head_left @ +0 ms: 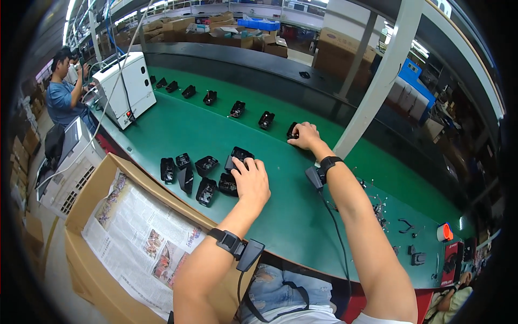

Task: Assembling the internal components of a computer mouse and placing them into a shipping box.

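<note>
Black plastic parts point(237, 155) lie under both hands point(251, 181).

On the green table point(291, 216), the left hand point(251, 181) rests on a black plastic part point(238, 155) in a small cluster, while the right hand point(305, 135) touches another black part point(292, 130) in the row behind.
</note>
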Demonstrator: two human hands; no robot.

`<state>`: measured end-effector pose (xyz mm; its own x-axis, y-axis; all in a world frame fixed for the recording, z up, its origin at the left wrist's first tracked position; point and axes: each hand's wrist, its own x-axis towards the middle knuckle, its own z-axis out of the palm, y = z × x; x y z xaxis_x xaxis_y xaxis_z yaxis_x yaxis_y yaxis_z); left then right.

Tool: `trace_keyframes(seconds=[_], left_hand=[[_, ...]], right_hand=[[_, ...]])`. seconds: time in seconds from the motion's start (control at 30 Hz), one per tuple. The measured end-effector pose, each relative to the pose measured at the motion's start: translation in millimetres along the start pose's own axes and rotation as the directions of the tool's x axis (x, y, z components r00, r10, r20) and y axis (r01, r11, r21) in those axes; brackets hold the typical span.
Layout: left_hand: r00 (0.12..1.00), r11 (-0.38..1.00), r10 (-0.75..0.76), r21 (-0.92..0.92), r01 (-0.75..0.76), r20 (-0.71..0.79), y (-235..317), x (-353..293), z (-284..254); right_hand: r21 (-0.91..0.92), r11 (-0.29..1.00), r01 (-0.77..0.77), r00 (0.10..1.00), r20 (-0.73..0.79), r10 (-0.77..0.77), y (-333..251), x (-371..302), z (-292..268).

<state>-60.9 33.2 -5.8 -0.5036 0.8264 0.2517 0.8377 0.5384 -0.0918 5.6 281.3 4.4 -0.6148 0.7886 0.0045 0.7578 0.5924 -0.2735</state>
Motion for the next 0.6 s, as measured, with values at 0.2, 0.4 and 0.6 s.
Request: trace_keyframes(seconds=[0.2, 0.4, 0.6], left_hand=[[0.988, 0.998, -0.052, -0.038, 0.047, -0.144, -18.8, 4.5, -18.5], [0.996, 0.999, 0.011, -0.035, -0.008, 0.09, -28.5, 15.5, 1.9], [0.863, 0.772, 0.494, -0.403, -0.491, -0.105, 9.9, -16.1, -12.7]], right_hand=[[-0.066, 0.868, 0.492, 0.826, -0.279, -0.489, -2.4, -46.5, -33.3], [-0.11, 0.909, 0.401, 0.905, 0.203, -0.374, 26.0, -168.9, -83.0], [-0.066, 0.914, 0.399, 0.912, 0.127, -0.389, 66.9, -232.3, -65.7]])
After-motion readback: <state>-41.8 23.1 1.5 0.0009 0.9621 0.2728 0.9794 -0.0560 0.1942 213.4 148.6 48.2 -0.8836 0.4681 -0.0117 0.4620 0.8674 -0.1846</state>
